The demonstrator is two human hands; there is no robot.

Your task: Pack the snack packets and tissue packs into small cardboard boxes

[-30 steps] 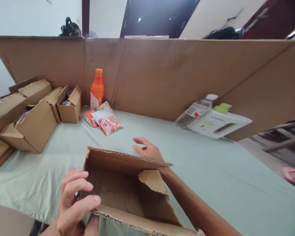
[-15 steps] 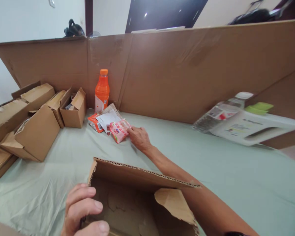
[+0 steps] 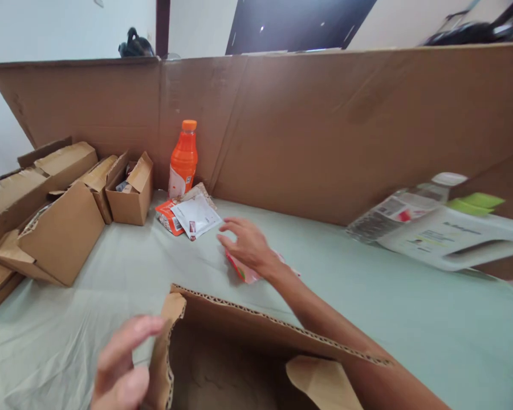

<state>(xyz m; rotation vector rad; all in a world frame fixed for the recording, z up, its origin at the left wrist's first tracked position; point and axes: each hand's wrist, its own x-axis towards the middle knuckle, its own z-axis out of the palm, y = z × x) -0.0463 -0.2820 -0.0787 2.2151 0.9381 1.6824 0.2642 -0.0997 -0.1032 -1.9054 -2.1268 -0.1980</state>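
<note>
An open cardboard box (image 3: 222, 364) is in front of me at the bottom of the view, its inside facing up. Beside its left flap is my left hand (image 3: 123, 364), fingers curved and apart, holding nothing; one fingertip is close to the flap, and I cannot tell if it touches. Beyond the box my right hand (image 3: 248, 245) is open, fingers stretched toward a white packet (image 3: 196, 216). Partly hidden under that hand and wrist, a pink packet (image 3: 248, 274) lies on the cloth. The white packet rests over an orange packet (image 3: 170, 217) and a beige one.
An orange bottle (image 3: 183, 159) stands behind the packets. Several cardboard boxes (image 3: 130, 199) line the left side. At the right, a clear bottle (image 3: 404, 208) and a white jug (image 3: 444, 239) with a green cap lean together. A tall cardboard wall (image 3: 299, 131) bounds the pale green cloth (image 3: 123, 273).
The pink packet has moved right, off the white packet, and my right hand has let go of it. My left hand has released the box edge and shifted left.
</note>
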